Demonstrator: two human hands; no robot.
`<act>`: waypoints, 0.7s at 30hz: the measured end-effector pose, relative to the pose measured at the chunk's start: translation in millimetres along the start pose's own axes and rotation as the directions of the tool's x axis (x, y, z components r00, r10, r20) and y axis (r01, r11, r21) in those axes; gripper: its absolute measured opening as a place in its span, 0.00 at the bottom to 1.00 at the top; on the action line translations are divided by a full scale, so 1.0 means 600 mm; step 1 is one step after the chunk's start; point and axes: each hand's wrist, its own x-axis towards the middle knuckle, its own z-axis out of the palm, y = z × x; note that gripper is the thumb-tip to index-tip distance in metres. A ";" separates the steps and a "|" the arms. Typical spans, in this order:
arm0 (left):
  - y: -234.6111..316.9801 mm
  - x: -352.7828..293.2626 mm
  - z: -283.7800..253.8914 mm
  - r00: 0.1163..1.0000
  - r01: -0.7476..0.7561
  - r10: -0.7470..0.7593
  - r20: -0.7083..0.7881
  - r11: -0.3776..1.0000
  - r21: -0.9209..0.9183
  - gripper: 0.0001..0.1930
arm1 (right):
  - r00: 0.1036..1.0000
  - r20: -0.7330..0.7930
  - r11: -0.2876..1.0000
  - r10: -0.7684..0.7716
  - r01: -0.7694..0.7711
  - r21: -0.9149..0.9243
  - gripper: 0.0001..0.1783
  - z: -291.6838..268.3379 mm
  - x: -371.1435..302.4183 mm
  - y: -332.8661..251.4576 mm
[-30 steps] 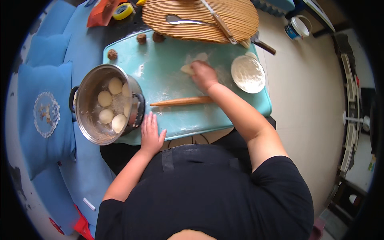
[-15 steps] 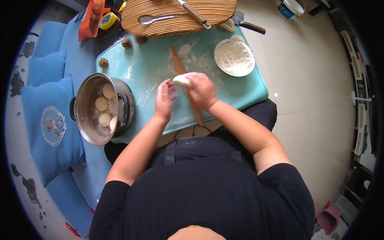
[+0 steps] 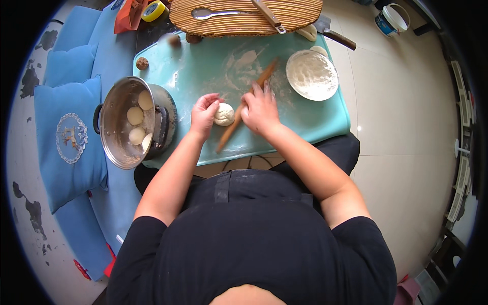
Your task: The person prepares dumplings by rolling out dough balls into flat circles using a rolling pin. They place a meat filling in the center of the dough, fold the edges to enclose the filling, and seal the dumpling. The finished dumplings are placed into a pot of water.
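Note:
A pale, gathered dough ball (image 3: 224,115) lies on the floury turquoise table (image 3: 195,66). My left hand (image 3: 204,116) is closed against its left side, with the thumb and curled fingers at its edge. Just right of the dough, a slanting wooden rolling pin (image 3: 230,134) points its far end to the right. My right hand (image 3: 261,108) lies across the pin's middle, fingers over it, gripping it from the right. A white bowl of flour (image 3: 311,75) stands beyond that hand, with a piece of dough partly hidden behind it.
At the left, a steel pot (image 3: 113,127) holds several round dough pieces (image 3: 135,116). Brown filling balls (image 3: 142,63) sit at the far left. Along the far edge, a slatted board (image 3: 239,25) carries a spoon (image 3: 218,13) and a handled tool; a cleaver (image 3: 338,38) lies beside it.
The dough has gone from my raised right hand to the table beside my left hand. My right hand has come down on the rolling pin, whose far end has swung right. The view has shifted slightly.

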 end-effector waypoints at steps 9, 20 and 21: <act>-0.034 -0.008 0.071 0.881 -0.298 0.380 0.283 -0.018 0.954 0.22 | 0.987 -0.032 0.988 -0.155 0.155 0.016 0.20 0.022 0.016 0.046; 0.005 0.047 0.092 0.959 -0.285 0.023 0.284 0.040 0.958 0.30 | 0.962 -0.262 0.978 -0.081 0.027 -0.205 0.24 0.008 -0.016 0.100; -0.002 0.062 0.082 0.969 -0.247 0.048 0.243 0.270 0.931 0.30 | 0.960 -0.272 0.979 -0.066 0.010 -0.204 0.23 0.006 -0.013 0.104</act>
